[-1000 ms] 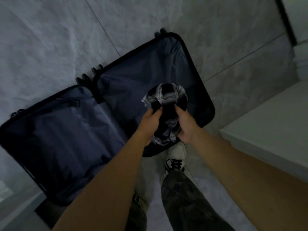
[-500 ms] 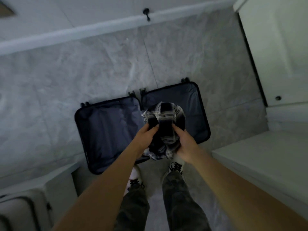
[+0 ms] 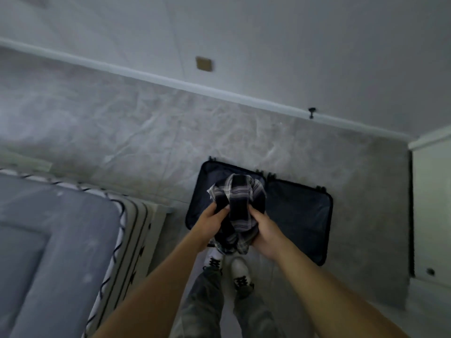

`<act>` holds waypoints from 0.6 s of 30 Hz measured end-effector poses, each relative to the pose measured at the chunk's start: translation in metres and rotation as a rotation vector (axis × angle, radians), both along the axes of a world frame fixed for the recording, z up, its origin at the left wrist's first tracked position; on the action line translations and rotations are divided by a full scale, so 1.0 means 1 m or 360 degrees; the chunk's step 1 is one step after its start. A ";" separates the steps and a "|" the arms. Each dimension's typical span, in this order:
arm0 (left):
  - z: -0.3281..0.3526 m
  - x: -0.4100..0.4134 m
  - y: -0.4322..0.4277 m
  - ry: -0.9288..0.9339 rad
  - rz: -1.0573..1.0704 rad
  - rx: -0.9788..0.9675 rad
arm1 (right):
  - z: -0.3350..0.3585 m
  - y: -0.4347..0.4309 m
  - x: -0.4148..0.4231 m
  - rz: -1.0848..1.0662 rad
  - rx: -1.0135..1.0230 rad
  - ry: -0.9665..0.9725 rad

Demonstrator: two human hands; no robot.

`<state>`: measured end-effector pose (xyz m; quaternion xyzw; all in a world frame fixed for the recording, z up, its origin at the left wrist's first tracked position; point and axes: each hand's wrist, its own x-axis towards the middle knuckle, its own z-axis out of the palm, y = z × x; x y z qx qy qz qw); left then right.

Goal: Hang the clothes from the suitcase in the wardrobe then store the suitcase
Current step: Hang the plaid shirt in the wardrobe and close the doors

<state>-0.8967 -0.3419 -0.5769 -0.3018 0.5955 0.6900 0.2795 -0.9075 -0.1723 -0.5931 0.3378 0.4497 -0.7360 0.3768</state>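
Shirt stays clutched in left hand and right hand — suitcase (open) now farther below.

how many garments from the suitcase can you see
1: a plaid shirt gripped by the left hand and right hand above the open suitcase. More may hide behind it.

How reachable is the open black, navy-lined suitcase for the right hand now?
Probably not yet: the right hand and left hand both grip the bundled black-and-white plaid shirt, held above the suitcase.
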 end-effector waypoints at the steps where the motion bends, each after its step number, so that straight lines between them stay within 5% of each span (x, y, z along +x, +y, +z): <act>1: 0.015 0.009 -0.009 0.0007 0.0062 -0.0003 | 0.015 -0.010 0.000 0.0079 0.0010 0.0016; 9: 0.113 0.074 -0.063 0.0200 0.0664 -0.0065 | 0.138 -0.078 0.009 0.0532 -0.0282 0.0168; 18: 0.175 0.168 -0.137 0.0404 0.1104 -0.0404 | 0.189 -0.180 0.055 0.1172 -0.0292 0.0540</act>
